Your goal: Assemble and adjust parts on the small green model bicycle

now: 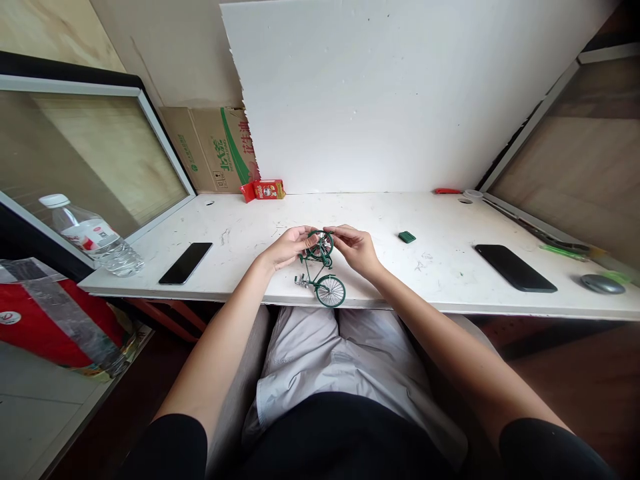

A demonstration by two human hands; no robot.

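Observation:
A small green model bicycle (327, 263) lies near the front edge of the white desk, its front wheel and handlebar toward me. My left hand (289, 247) grips it at the rear wheel from the left, thumb across the wheel. From the right, my right hand (356, 248) pinches at the far rim of that same wheel, fingers pressed together; whether a small part sits between its fingertips is hidden. A small green flat piece (407, 237) lies on the desk to the right of my right hand.
On the left stand a plastic water bottle (95, 233) and a dark phone (186, 263). A red and yellow box (265, 190) is at the back. Toward the right lie a black phone (515, 268), a grey mouse (603, 284) and a red object (447, 191).

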